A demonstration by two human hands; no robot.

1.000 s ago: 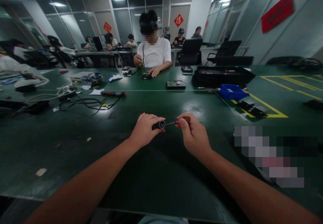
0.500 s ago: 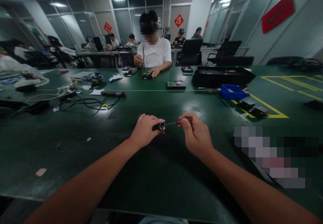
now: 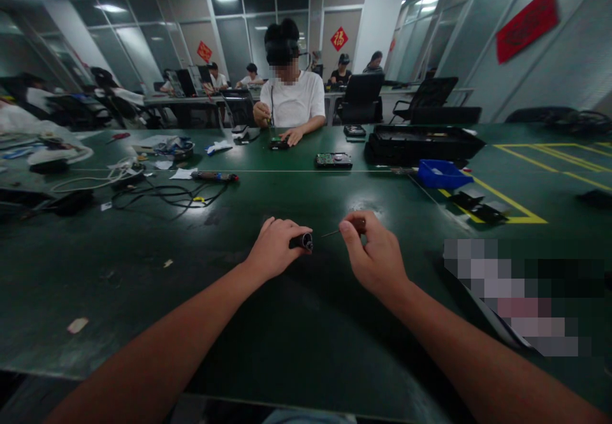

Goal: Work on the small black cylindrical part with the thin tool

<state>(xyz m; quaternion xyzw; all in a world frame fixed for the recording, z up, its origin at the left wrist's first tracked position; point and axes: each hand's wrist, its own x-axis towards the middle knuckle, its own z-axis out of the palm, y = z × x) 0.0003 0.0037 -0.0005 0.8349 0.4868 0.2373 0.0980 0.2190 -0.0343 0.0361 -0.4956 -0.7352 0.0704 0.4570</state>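
My left hand point(image 3: 276, 247) is wrapped round a black cylinder point(image 3: 301, 241) whose round end, with a pale rim, faces right. Most of the cylinder is hidden by my fingers, so its kind is unclear. In my right hand point(image 3: 371, 245) is a thin screwdriver point(image 3: 331, 233), pinched by its dark reddish handle. Its metal shaft points left at the cylinder's end, with a small gap between tip and rim. Both hands are just above the green table point(image 3: 287, 335).
Behind lie a corded tool point(image 3: 215, 177) with black cable and an opened hard drive point(image 3: 333, 160). A black case point(image 3: 423, 143) and a blue bin point(image 3: 442, 174) stand at right. Across the table a person point(image 3: 291, 102) handles a small device point(image 3: 278, 144). A blurred-out object point(image 3: 516, 303) lies near my right forearm.
My right hand has drawn the screwdriver slightly to the right, so its tip has come away from the cylinder's end. My left hand has stayed in place.
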